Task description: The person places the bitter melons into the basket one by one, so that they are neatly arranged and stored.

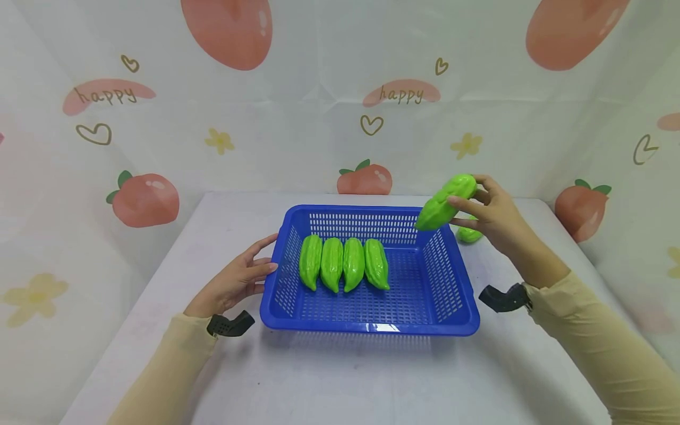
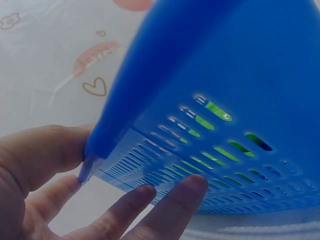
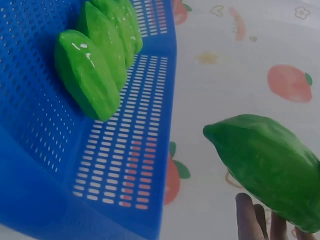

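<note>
A glossy green bitter melon [image 1: 446, 203] is held up over the right back corner of the blue basket [image 1: 372, 327]. My right hand [image 1: 496, 212] grips it between thumb and fingers; in the right wrist view this bitter melon [image 3: 270, 167] appears darker, fingertips below it. Four-sided and perforated, the basket holds several bitter melons [image 1: 332, 264] in a row at its left and middle. My left hand [image 1: 239, 277] holds the basket's left rim, thumb at its edge. In the left wrist view, the fingers [image 2: 172, 207] reach along the outer wall.
Another green bitter melon [image 1: 468, 234] lies on the white table [image 1: 340, 383] beyond the basket's right side, partly hidden by my right hand. A white cloth [image 1: 297, 147] printed with peaches, hearts and flowers hangs behind.
</note>
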`<state>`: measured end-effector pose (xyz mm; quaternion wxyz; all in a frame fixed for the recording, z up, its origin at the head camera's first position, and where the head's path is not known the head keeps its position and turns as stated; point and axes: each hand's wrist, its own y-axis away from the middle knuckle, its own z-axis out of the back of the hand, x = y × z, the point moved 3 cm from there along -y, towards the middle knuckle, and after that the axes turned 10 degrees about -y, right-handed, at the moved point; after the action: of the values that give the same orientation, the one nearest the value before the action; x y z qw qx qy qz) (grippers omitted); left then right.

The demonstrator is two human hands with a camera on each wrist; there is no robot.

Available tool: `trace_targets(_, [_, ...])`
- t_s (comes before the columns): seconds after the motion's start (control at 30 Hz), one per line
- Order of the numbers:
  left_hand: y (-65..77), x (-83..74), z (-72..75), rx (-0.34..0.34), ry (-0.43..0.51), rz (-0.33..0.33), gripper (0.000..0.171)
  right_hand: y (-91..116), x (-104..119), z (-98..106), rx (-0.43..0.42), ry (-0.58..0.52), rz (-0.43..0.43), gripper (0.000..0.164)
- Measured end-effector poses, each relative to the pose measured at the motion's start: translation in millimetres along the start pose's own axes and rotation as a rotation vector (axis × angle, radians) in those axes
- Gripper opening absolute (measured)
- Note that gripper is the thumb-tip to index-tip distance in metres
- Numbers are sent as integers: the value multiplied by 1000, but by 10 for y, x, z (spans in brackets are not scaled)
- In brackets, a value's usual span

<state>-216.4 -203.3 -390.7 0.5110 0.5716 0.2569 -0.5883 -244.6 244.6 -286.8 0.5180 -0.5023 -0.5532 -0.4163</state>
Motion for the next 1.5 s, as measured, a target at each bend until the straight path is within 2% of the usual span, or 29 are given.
trace_targets(0.17, [5, -3, 2, -3, -6, 2, 79, -43, 10, -66, 34, -43, -51, 53])
trace_targets(0.27, [1, -3, -1, -2, 0, 5, 79, -66, -6, -106, 61, -32, -81, 50])
trace_targets(0.43, [-4, -3, -3, 0, 7, 6, 79, -104, -81, -178, 95, 121, -140, 46])
trace_targets(0.63, [-5, -3, 0, 7, 14, 2, 78, -146, -176, -303, 132, 248, -225, 64])
trace_targets(0.8, [-3, -4, 0, 8, 10, -1, 79, -185, -259, -392, 178, 316, -269, 64])
trace_targets(1.2, [-7, 5, -5, 14, 16, -7, 77, -301, -509, -458, 202, 334, -419, 69])
trace_targets(1.5, [-1, -5, 1, 4, 2, -2, 78, -369, -659, -488, 186, 326, -538, 64])
